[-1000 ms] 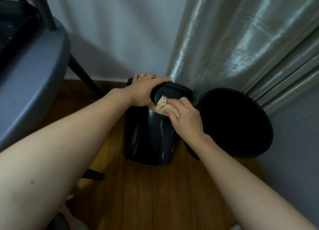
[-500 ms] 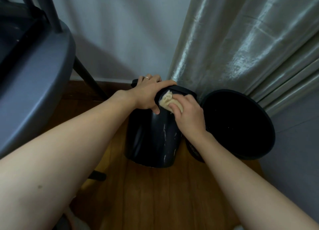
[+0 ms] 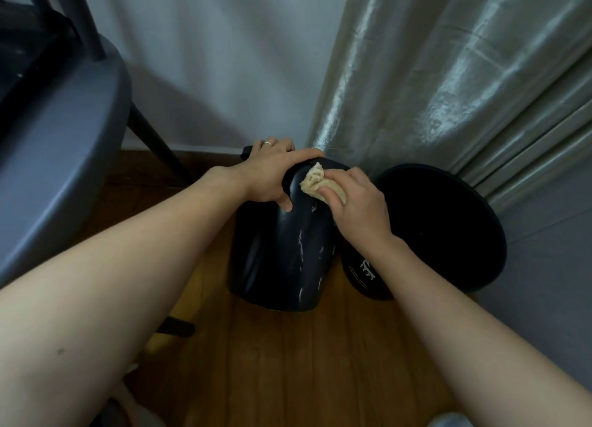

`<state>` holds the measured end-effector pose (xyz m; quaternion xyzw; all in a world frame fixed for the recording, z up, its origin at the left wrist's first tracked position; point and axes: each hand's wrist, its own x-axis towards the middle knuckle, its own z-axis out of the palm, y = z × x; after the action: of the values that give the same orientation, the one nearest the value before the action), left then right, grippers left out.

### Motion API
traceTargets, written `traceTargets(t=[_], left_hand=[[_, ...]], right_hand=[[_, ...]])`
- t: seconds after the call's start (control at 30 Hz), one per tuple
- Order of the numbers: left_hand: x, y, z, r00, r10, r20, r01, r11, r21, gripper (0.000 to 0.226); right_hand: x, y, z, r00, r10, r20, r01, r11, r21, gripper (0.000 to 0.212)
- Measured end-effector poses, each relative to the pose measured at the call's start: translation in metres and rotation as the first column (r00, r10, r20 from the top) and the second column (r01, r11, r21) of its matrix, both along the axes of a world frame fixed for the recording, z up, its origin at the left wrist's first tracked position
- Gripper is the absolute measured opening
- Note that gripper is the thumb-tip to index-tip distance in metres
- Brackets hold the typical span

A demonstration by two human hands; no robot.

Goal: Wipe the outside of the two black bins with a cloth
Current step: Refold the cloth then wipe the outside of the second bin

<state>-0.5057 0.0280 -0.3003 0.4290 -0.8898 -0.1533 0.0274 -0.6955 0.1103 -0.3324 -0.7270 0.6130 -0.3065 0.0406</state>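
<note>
Two black bins stand on the wooden floor by the wall. The left bin has pale streaks down its side, and its top is covered by my hands. My left hand grips its rim, thumb down the near side. My right hand holds a crumpled beige cloth and presses it against the upper side of this bin, just under the rim. The right bin is wider, open at the top, with white print low on its side, and touches the left one.
A grey chair seat with dark legs stands at the left. A shiny grey curtain hangs behind the bins, against a white wall. Wooden floor stretches in front of the bins.
My right hand has slid the cloth up the left bin's side toward the rim. My left hand has kept its grip on the rim.
</note>
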Motion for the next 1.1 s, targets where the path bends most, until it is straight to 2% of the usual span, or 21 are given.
traceTargets(t=[0.2, 0.27, 0.43, 0.53, 0.6, 0.77, 0.83, 1.0, 1.1], left_hand=[[-0.001, 0.0, 0.003, 1.0, -0.004, 0.016, 0.004, 1.0, -0.004, 0.109], [0.001, 0.0, 0.004, 1.0, 0.007, 0.008, -0.007, 1.0, -0.001, 0.108], [0.002, 0.001, 0.003, 1.0, 0.018, 0.004, -0.018, 1.0, -0.003, 0.11], [0.001, 0.0, 0.003, 1.0, 0.022, 0.012, -0.022, 1.0, -0.005, 0.11], [0.002, 0.0, 0.003, 1.0, 0.016, 0.002, -0.016, 1.0, -0.003, 0.109], [0.003, 0.001, 0.003, 1.0, 0.014, 0.006, -0.014, 1.0, -0.014, 0.108], [0.003, 0.002, 0.003, 1.0, 0.016, 0.005, -0.016, 1.0, -0.011, 0.108], [0.003, 0.002, 0.003, 1.0, 0.018, -0.004, -0.018, 1.0, 0.001, 0.108], [0.002, 0.002, 0.003, 1.0, 0.015, 0.001, -0.015, 1.0, 0.0, 0.108]], right_hand=[[-0.004, 0.041, -0.028, 0.971, 0.224, -0.084, -0.225, 0.974, -0.009, 0.029], [-0.003, 0.035, -0.023, 0.976, 0.197, -0.094, -0.198, 0.98, -0.005, 0.028], [0.002, 0.0, 0.004, 0.999, 0.005, -0.04, -0.007, 0.999, -0.038, 0.028], [0.002, 0.0, 0.003, 0.999, 0.027, -0.039, -0.028, 0.999, -0.025, 0.031], [-0.001, 0.012, -0.007, 0.996, 0.07, -0.051, -0.071, 0.997, -0.022, 0.032], [-0.005, 0.048, -0.036, 0.947, 0.302, -0.114, -0.303, 0.953, 0.008, 0.03], [-0.004, 0.043, -0.033, 0.956, 0.271, -0.109, -0.273, 0.962, -0.002, 0.03], [0.003, 0.01, -0.01, 0.999, 0.0, 0.035, 0.001, 1.0, -0.02, 0.03], [0.004, 0.016, -0.013, 0.998, 0.003, 0.063, -0.004, 1.0, 0.008, 0.033]])
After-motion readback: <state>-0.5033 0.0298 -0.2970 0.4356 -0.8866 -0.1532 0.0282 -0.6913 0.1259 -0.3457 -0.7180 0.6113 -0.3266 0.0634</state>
